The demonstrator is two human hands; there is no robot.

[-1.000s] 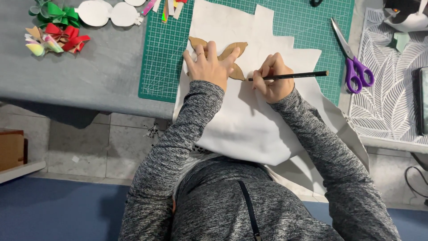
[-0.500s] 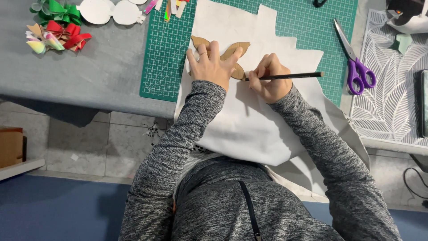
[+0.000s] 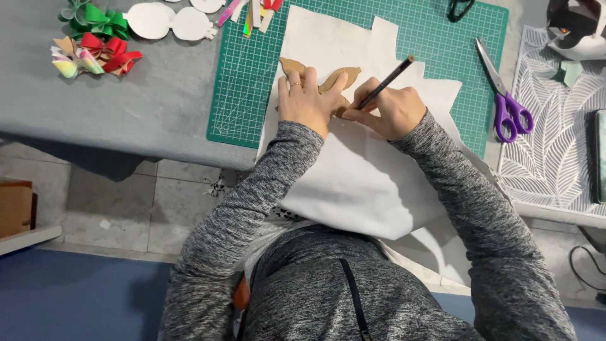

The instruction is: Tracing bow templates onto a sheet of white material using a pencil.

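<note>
Left hand [image 3: 307, 101] flat, fingers together, pressing a brown cardboard template [image 3: 338, 81] onto white fabric [image 3: 353, 164]; right hand [image 3: 391, 110] pinching a dark pencil [image 3: 388, 81], tip at the template's edge just beside the left thumb. Underneath, a green cutting mat [image 3: 252, 76] on a grey table [image 3: 126, 120], fabric hanging over the table edge. Purple-handled scissors [image 3: 505, 95] right of the mat; coloured bows [image 3: 95, 44] well apart, far left.

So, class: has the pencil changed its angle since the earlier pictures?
Yes. The pencil lay almost level before; now its free end tilts up toward the far edge of the green cutting mat, with the right hand gripping it.
</note>
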